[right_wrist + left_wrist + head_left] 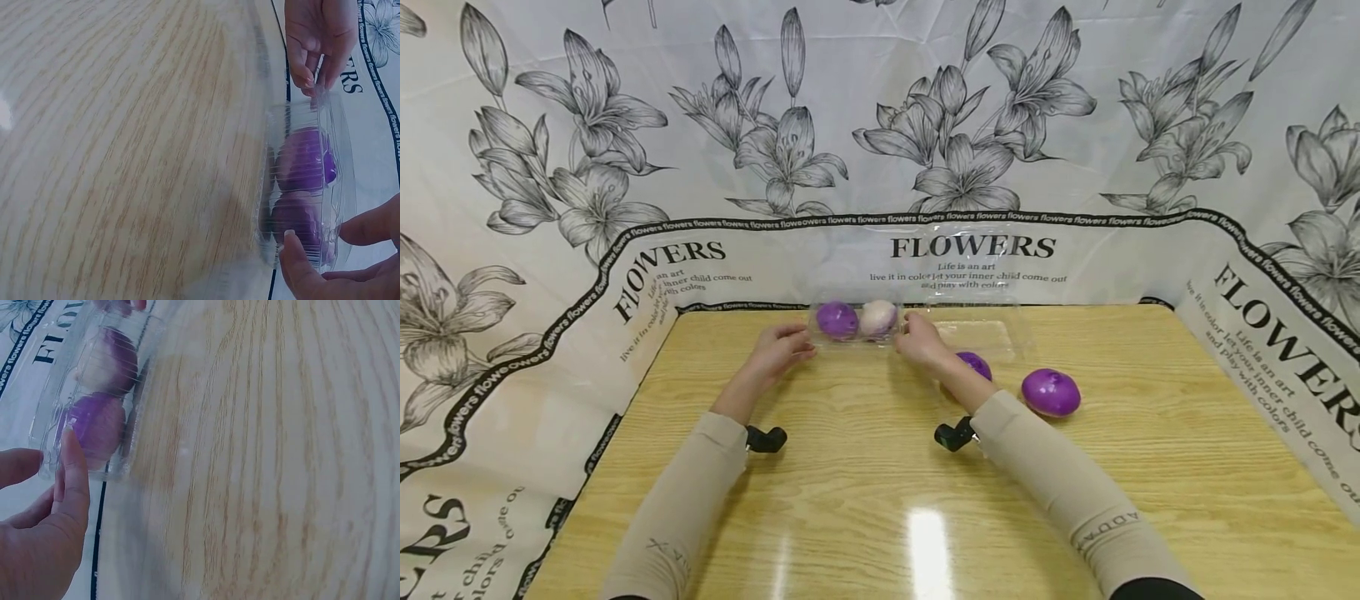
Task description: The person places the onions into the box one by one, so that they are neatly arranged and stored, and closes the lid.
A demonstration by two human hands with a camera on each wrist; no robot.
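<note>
A clear plastic clamshell box (855,340) sits at the back of the table. Inside it lie two onion-shaped things side by side: a purple one (837,321) on the left and a white-and-purple one (877,318) on the right. My left hand (780,354) pinches the box's left end between thumb and fingers. At the other end, my right hand (921,340) grips the box, thumb on one side and fingers on the other. The lid lies over both pieces in the right wrist view.
Another clear box (981,333) stands to the right, its lid raised against the printed cloth (760,258). A purple onion-shaped piece (976,364) is partly hidden by my right arm. A second purple piece (1051,392) lies further right on the wooden table (850,475).
</note>
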